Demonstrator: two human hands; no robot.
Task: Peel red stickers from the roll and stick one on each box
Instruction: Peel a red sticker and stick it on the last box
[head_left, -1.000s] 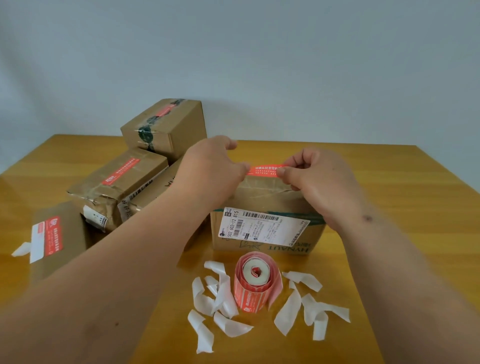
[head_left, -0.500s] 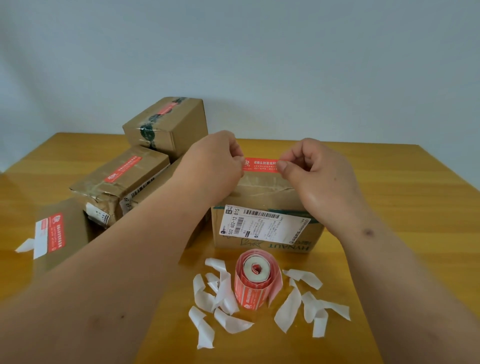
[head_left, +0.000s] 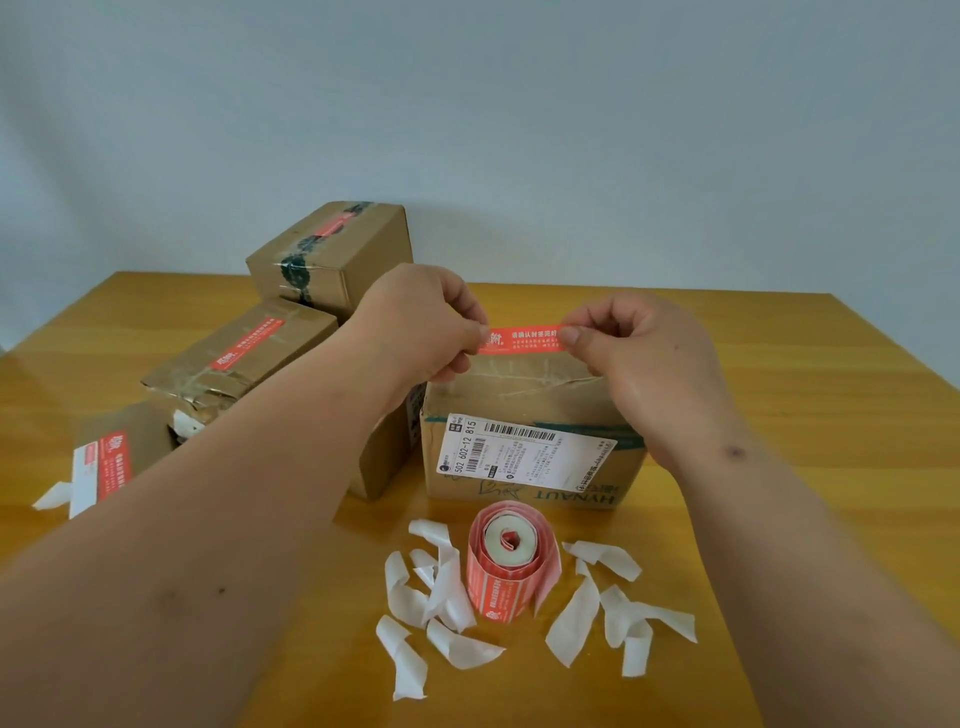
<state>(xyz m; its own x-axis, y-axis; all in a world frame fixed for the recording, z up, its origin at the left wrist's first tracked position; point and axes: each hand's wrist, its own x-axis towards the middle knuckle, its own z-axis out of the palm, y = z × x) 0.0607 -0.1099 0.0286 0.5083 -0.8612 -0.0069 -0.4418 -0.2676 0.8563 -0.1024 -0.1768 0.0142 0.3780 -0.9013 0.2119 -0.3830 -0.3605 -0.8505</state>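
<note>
A red sticker (head_left: 524, 339) is stretched flat between my hands, just above the top of the nearest cardboard box (head_left: 524, 457), which carries a white shipping label on its front. My left hand (head_left: 421, 332) pinches the sticker's left end and my right hand (head_left: 639, 353) pinches its right end. The red sticker roll (head_left: 506, 566) stands on the table in front of this box. Three boxes to the left bear red stickers: a tall one (head_left: 332, 254) at the back, a crumpled one (head_left: 244, 358) in front of it, and a flat one (head_left: 111, 457) at the far left.
Several curled white backing strips (head_left: 447, 597) lie around the roll on the wooden table (head_left: 805, 415). Another box (head_left: 382, 452) sits partly hidden under my left forearm. A pale wall rises behind the table's far edge.
Both hands have raised the sticker slightly and drawn it out, so more of its printed face shows between them. The boxes and roll have not moved.
</note>
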